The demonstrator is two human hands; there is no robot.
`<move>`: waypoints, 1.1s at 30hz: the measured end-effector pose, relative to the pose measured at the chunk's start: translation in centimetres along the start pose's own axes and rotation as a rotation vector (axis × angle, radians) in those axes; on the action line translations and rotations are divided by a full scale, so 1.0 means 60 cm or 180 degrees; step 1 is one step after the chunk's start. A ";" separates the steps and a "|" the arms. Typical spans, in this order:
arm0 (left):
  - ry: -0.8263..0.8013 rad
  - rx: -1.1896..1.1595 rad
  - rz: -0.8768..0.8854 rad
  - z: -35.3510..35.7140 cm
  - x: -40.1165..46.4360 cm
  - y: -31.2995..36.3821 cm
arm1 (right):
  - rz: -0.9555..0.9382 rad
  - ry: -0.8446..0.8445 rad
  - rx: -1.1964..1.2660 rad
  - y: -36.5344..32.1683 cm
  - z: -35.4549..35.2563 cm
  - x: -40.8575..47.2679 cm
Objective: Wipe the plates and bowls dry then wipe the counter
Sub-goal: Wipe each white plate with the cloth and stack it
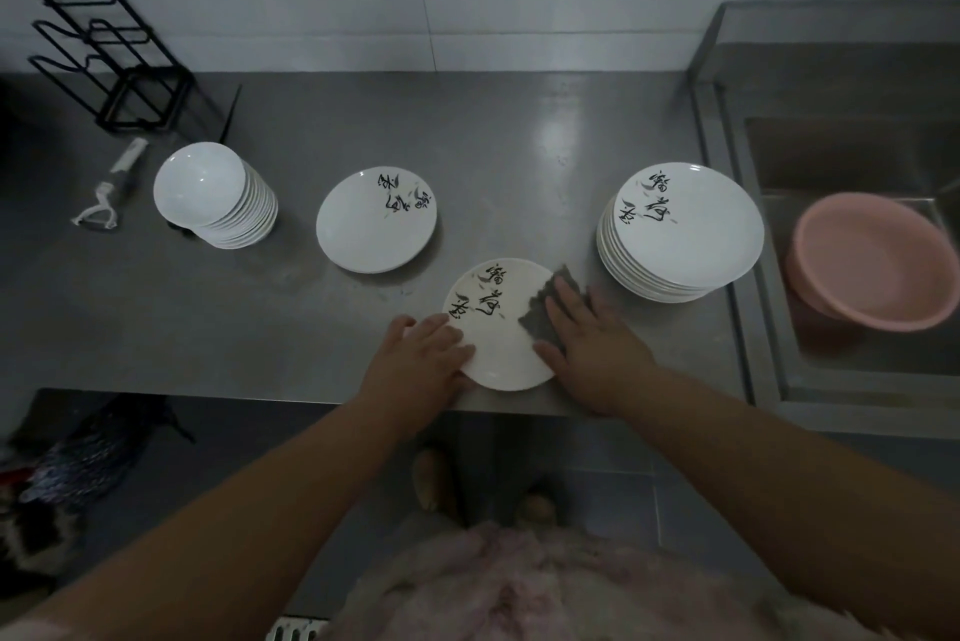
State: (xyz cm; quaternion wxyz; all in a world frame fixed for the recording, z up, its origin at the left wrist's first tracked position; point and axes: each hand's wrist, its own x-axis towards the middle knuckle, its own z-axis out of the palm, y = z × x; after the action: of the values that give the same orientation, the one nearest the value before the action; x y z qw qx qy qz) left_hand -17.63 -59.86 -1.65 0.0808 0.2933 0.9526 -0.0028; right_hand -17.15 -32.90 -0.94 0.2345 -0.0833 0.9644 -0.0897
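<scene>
Steel counter (493, 131), pink basin (872, 261) in sink (857, 152), left hand (421, 354) flat on plate (498, 323), right hand (592, 344) flat on cloth (537, 315)

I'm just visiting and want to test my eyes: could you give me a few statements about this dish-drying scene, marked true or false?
1. The right hand presses a grey cloth on the plate nearest the counter's front edge. True.
2. The pink basin sits on the counter. False: it lies in the sink.
3. The stack of bowls stands left of the single plate. True.
4. The left hand holds the peeler. False: it rests on the plate being wiped; the peeler lies left of the bowls.
</scene>
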 end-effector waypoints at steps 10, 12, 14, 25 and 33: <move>0.0324 -0.0502 -0.0312 0.016 -0.019 0.043 | -0.0282 0.0059 0.0225 -0.014 0.053 -0.055; 0.0349 -0.0556 -0.0331 0.017 -0.015 0.043 | -0.0412 0.0397 0.0122 0.006 0.038 -0.024; 0.0380 -0.0670 -0.0455 0.019 -0.012 0.047 | -0.0485 0.0747 -0.0048 0.007 0.047 -0.013; 0.0497 -0.0980 -0.0878 0.007 -0.008 0.045 | 0.0373 0.1183 0.1857 -0.026 0.023 -0.085; -0.0157 -0.2160 -0.1911 -0.030 0.053 -0.004 | 0.1434 -0.0164 0.1568 -0.013 -0.053 0.001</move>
State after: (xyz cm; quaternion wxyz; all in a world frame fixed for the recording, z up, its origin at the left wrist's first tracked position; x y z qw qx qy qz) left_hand -20.65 -58.16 -0.37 0.1906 -0.0392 0.9403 0.2793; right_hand -18.60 -33.25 1.95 0.2859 0.1889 0.9016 -0.2639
